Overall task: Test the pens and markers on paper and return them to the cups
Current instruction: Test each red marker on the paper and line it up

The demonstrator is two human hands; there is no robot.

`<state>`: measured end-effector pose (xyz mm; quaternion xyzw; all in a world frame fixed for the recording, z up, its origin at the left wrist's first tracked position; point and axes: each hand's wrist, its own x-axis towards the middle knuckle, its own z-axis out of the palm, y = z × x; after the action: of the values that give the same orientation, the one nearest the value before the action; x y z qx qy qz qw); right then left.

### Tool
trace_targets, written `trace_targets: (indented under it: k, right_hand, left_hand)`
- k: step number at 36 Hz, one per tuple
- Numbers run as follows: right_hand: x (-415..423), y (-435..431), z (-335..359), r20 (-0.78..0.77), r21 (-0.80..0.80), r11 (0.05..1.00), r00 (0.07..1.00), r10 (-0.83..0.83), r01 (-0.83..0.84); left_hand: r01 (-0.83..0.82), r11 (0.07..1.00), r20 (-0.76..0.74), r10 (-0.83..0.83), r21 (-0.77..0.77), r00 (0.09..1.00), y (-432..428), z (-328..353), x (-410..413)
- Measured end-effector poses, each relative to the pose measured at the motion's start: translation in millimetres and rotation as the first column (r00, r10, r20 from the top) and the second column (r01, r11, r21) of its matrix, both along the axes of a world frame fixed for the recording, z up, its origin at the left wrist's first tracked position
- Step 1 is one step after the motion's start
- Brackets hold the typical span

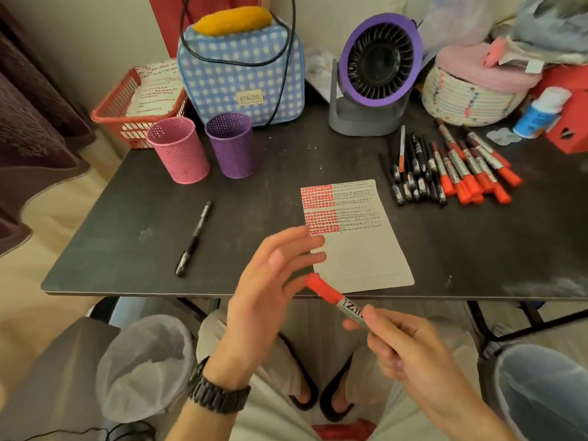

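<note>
My right hand [410,348] grips the barrel of a red-capped marker [331,296] just in front of the table's near edge, cap pointing up-left. My left hand [270,281] hovers beside the cap with fingers spread, palm toward it; whether it touches the cap I cannot tell. A lined sheet of paper [362,259] lies beyond, its top half filled with red and black test marks. A pink cup [178,151] and a purple cup [232,144] stand at the back left. A black pen [194,238] lies alone on the left. A pile of pens and markers [445,170] lies at the right.
Behind the cups sit a red basket [114,106] with marked sheets, a blue checked bag [241,71] and a purple fan [375,74]. A woven basket [467,97] and a bottle [541,113] stand at back right. Bins [146,364] stand under the dark table [127,198].
</note>
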<state>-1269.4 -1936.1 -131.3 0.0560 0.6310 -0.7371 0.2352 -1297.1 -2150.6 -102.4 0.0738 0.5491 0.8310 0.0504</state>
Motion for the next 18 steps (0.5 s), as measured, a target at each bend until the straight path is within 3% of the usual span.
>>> trace_targets:
  k: [2,5,18]
  right_hand:
    - [-0.6,-5.7,-2.2,0.061,-0.055,0.998,0.998,-0.024,0.027]
    - [-2.7,-16.7,-3.8,0.113,-0.084,0.995,0.993,-0.042,0.051]
    - [10.1,-47.0,1.9,0.14,-0.078,0.972,0.968,-0.21,0.222]
  left_hand:
    - [-0.1,0.982,0.092,0.086,0.161,0.992,6.4,3.2,-6.2]
    - [-0.191,0.943,0.168,0.149,0.274,0.975,19.0,9.9,-17.1]
    - [-0.329,0.872,0.329,0.211,0.362,0.921,45.7,10.4,-27.8]
